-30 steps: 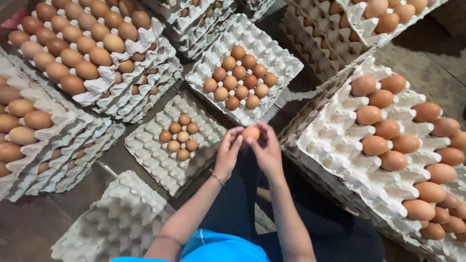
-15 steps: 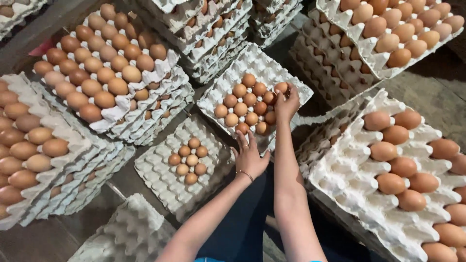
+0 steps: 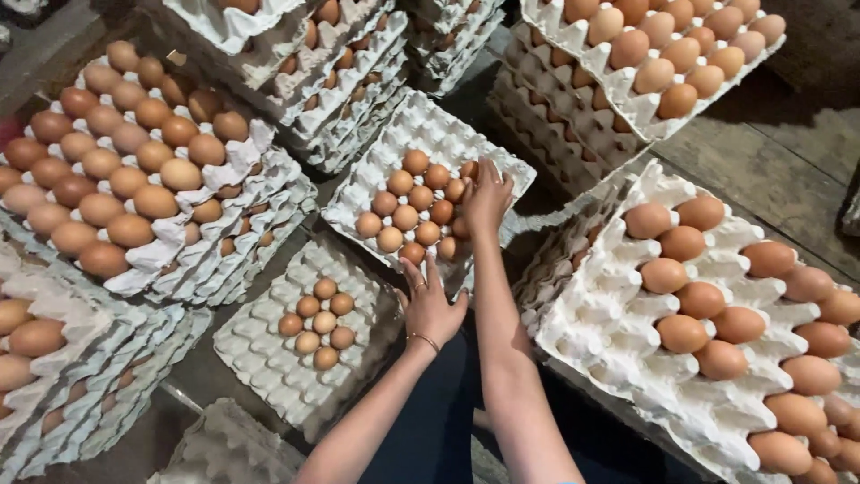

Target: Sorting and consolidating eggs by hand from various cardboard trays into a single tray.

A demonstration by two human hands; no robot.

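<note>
Brown eggs [image 3: 414, 207] sit clustered in a grey pulp egg tray [image 3: 403, 125] ahead of the person. Right hand [image 3: 488, 197] rests on the cluster's right edge, fingers spread; any egg beneath is hidden. Left hand [image 3: 432, 305] hovers open, empty, at the tray's near edge.

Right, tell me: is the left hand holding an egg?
No, the left hand is spread open and empty by the middle tray; the right hand reaches over its eggs.
</note>
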